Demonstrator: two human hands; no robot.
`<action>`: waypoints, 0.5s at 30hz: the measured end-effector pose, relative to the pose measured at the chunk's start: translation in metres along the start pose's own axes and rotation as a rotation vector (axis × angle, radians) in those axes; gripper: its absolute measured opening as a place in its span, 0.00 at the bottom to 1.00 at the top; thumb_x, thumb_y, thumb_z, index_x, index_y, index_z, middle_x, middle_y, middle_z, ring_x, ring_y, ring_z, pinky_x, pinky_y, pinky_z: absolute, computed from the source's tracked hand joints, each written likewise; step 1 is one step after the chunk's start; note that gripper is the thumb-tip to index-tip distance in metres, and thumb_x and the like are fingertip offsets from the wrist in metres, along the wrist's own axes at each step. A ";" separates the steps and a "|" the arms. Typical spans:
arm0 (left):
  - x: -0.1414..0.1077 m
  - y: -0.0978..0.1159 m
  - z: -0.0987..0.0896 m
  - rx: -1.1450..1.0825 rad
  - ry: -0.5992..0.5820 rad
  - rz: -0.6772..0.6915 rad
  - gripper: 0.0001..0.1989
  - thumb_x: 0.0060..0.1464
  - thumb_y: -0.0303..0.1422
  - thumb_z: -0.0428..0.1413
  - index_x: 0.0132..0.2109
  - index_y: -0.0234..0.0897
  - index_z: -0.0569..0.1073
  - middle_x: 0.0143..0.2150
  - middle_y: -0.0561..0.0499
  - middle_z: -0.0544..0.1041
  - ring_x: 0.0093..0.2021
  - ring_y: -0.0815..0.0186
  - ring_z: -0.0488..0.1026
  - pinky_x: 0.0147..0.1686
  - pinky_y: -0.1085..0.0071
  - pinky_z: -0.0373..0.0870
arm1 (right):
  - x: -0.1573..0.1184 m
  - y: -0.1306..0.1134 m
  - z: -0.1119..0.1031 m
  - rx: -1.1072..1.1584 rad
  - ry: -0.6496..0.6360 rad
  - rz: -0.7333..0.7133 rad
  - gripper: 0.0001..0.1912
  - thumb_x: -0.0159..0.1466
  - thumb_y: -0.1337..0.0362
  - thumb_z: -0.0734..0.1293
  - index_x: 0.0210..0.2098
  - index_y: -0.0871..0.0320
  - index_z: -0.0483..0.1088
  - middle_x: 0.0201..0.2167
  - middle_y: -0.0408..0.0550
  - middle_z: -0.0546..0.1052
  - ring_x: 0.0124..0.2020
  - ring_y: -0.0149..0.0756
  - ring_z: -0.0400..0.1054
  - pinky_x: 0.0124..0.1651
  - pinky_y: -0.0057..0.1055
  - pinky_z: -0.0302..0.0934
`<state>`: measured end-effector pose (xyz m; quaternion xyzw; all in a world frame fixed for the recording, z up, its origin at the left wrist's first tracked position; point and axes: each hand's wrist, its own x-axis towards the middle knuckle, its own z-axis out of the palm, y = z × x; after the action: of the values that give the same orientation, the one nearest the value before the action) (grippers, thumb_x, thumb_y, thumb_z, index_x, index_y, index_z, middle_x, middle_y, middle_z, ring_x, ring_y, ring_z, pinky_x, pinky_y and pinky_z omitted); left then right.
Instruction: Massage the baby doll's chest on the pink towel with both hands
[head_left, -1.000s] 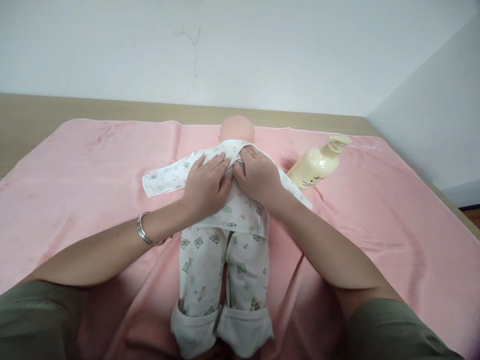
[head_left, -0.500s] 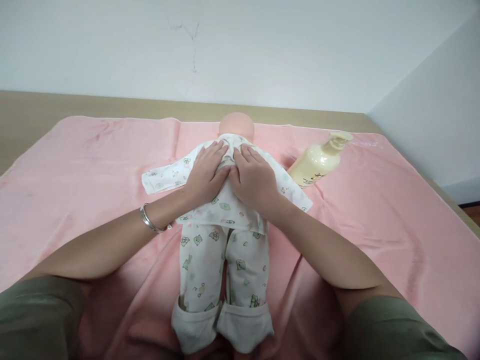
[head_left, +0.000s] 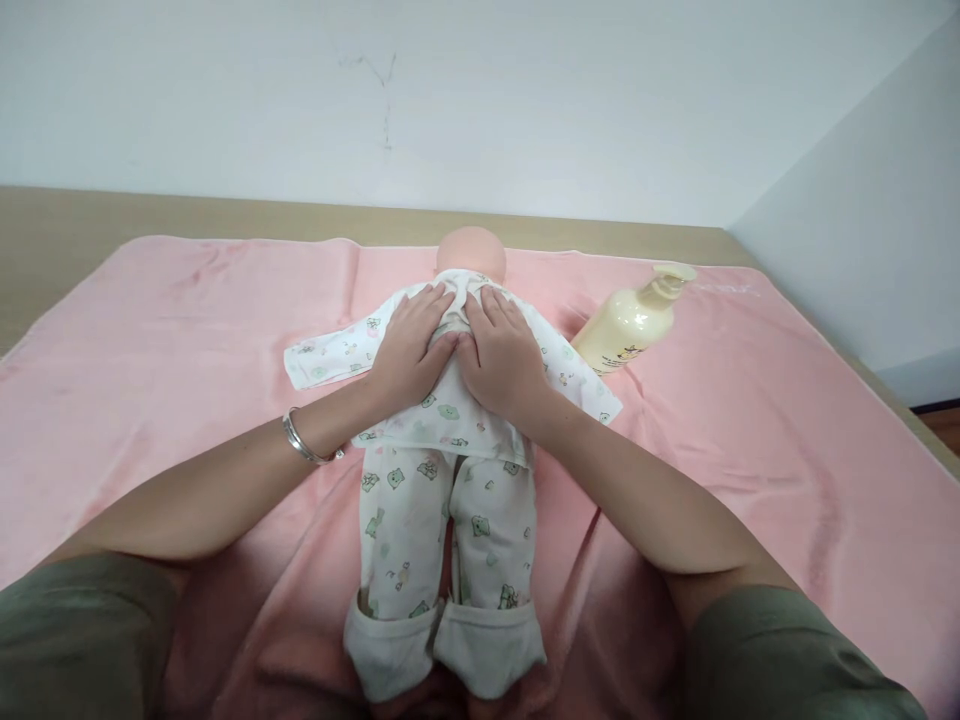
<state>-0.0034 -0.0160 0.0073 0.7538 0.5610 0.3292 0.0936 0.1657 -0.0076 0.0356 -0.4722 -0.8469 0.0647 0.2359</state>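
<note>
A baby doll lies on a pink blanket, its bald head at the far end. It wears a white printed shirt and matching trousers with wide turned-up cuffs. My left hand rests flat on the left side of the upper shirt, fingers stretched out. On the right side, my right hand lies flat on the same shirt, fingers extended. The two thumbs meet or nearly meet over the middle. Neither hand grips anything.
A cream pump bottle leans or lies tilted beside the doll's right-hand sleeve. The pink blanket has folds and covers most of the wooden surface. A white wall stands behind.
Both hands stay on the doll's shirt, almost unmoved. The view has shifted very slightly, so the bottle appears a little farther left.
</note>
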 end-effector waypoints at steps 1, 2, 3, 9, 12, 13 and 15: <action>0.000 0.000 0.000 0.003 0.001 0.001 0.31 0.69 0.47 0.39 0.71 0.39 0.64 0.76 0.42 0.63 0.78 0.54 0.56 0.78 0.47 0.48 | 0.000 0.000 0.000 0.000 0.001 0.000 0.30 0.73 0.63 0.54 0.70 0.71 0.61 0.73 0.67 0.61 0.76 0.53 0.53 0.78 0.56 0.47; 0.000 0.000 0.000 0.003 0.003 0.002 0.31 0.69 0.47 0.39 0.71 0.39 0.64 0.76 0.42 0.63 0.78 0.54 0.56 0.78 0.47 0.48 | 0.000 0.000 0.000 0.000 0.002 0.000 0.30 0.73 0.63 0.54 0.70 0.71 0.61 0.73 0.67 0.61 0.76 0.53 0.53 0.78 0.56 0.47; 0.000 0.000 0.000 0.002 0.006 0.003 0.31 0.69 0.47 0.40 0.71 0.39 0.64 0.76 0.42 0.63 0.78 0.54 0.56 0.78 0.48 0.48 | 0.000 0.000 0.000 -0.001 0.001 0.000 0.30 0.73 0.63 0.54 0.70 0.71 0.61 0.73 0.67 0.61 0.76 0.53 0.53 0.79 0.55 0.46; 0.001 -0.001 0.000 -0.016 0.001 0.003 0.30 0.69 0.45 0.40 0.71 0.37 0.64 0.76 0.41 0.63 0.78 0.54 0.56 0.78 0.48 0.49 | 0.001 -0.002 -0.002 -0.019 -0.019 0.014 0.30 0.74 0.64 0.54 0.71 0.72 0.61 0.74 0.68 0.61 0.77 0.54 0.52 0.79 0.53 0.45; 0.001 -0.001 -0.001 -0.016 -0.007 -0.003 0.30 0.69 0.45 0.41 0.71 0.37 0.64 0.76 0.41 0.63 0.78 0.54 0.55 0.78 0.48 0.49 | 0.001 -0.002 -0.002 -0.022 -0.011 0.005 0.29 0.74 0.64 0.54 0.70 0.72 0.61 0.73 0.68 0.61 0.76 0.54 0.53 0.79 0.53 0.46; 0.002 -0.001 -0.001 -0.017 -0.009 -0.005 0.30 0.68 0.45 0.41 0.71 0.37 0.64 0.76 0.41 0.63 0.78 0.54 0.55 0.77 0.48 0.50 | 0.001 -0.002 -0.001 -0.019 -0.007 0.003 0.29 0.74 0.64 0.54 0.70 0.72 0.61 0.73 0.68 0.61 0.76 0.54 0.53 0.79 0.54 0.46; 0.002 0.000 -0.002 -0.018 -0.007 -0.014 0.30 0.68 0.43 0.42 0.70 0.37 0.65 0.76 0.42 0.63 0.78 0.54 0.56 0.77 0.48 0.49 | 0.001 -0.002 -0.001 -0.013 -0.001 0.001 0.29 0.75 0.62 0.54 0.70 0.72 0.61 0.73 0.69 0.62 0.76 0.54 0.53 0.78 0.54 0.47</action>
<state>-0.0041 -0.0146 0.0098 0.7502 0.5628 0.3307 0.1046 0.1645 -0.0083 0.0374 -0.4742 -0.8471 0.0596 0.2325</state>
